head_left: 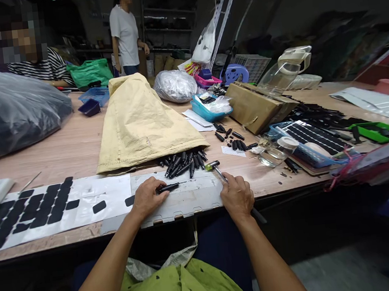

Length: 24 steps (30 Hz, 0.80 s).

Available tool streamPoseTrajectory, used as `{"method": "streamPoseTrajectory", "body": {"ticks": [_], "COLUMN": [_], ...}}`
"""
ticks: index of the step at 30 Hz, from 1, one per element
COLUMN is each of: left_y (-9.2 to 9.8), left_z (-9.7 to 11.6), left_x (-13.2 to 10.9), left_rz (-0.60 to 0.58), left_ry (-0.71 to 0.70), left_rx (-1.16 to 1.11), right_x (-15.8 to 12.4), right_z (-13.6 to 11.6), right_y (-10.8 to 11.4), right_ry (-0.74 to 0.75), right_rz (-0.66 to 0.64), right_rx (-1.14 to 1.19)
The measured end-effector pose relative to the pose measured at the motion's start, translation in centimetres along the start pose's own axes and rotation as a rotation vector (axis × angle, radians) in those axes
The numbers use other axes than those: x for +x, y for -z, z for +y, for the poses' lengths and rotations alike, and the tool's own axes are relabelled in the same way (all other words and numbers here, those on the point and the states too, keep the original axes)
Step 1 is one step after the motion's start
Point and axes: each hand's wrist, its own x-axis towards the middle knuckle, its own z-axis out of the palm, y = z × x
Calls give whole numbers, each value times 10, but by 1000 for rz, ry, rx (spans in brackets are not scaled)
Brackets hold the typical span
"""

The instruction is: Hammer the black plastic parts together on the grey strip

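My left hand is closed around a black tapered handle piece, from which a thin metal shaft points right. My right hand grips a small hammer with a yellow-green and black head and a dark handle end. The hammer head is raised a little, to the right of the black piece and apart from it. Under both hands lies a grey-white cardboard sheet. Just beyond it, a pile of black handle pieces spills from the mouth of a tan sack.
White sheets with black rounded stickers lie on the left. Loose black pieces, a glass jar, a blue basket and a cardboard box stand on the right. Two people are beyond the table.
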Motion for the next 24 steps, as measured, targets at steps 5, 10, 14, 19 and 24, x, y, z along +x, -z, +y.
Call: {"method": "streamPoseTrajectory", "body": {"ticks": [5,10,14,19,24], "left_y": [2,2,1,1,3], "left_z": [-1,-1,-2,-1,2], "left_x": [0,0,1,1,1], "left_rz": [-3,-7,-13,-13,-28], "left_ry": [13,34,33,40,46], "left_rx": [-30,-68,-89,-97,-111], "right_x": [-14,-50,-70,-75,-79], "right_z": [-12,-45,-61,-64,-70], "right_y": [18,35,34,27,33], "right_ry": [78,328,375,390,412], "right_rz": [37,-184,-260,-264,-245], "right_rx": [417,797,809,700,741]}}
